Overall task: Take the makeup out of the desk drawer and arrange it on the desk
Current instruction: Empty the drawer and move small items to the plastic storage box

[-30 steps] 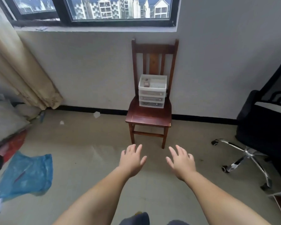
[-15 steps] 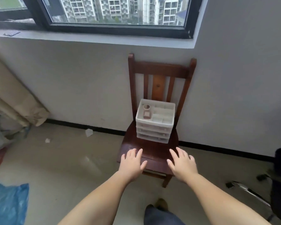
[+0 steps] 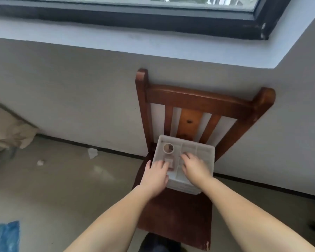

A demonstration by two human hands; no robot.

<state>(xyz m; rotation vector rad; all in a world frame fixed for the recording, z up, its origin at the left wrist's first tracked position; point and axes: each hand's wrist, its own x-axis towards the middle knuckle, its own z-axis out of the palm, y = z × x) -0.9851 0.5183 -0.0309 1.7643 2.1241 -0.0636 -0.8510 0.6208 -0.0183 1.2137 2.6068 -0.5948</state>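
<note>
A small white plastic drawer unit [image 3: 198, 151] stands at the back of a brown wooden chair's seat [image 3: 176, 211]. Its top is a divided tray holding a round beige jar [image 3: 168, 148] and a small square pinkish compact [image 3: 169, 163]. My left hand [image 3: 155, 176] hovers over the unit's front left corner, fingers stretched toward the compact. My right hand [image 3: 195, 167] lies over the tray's middle compartments with fingers spread. Neither hand holds anything. The drawer fronts are hidden under my hands.
The chair stands against a grey wall under a dark-framed window [image 3: 135, 17]. Beige curtain [image 3: 9, 131] hangs at the left. Scraps of paper [image 3: 92, 153] lie on the floor, and a blue plastic bag [image 3: 5, 237] at lower left.
I have walked up close to the chair. Both hands moved forward from above the seat's front edge to over the top of the drawer unit.
</note>
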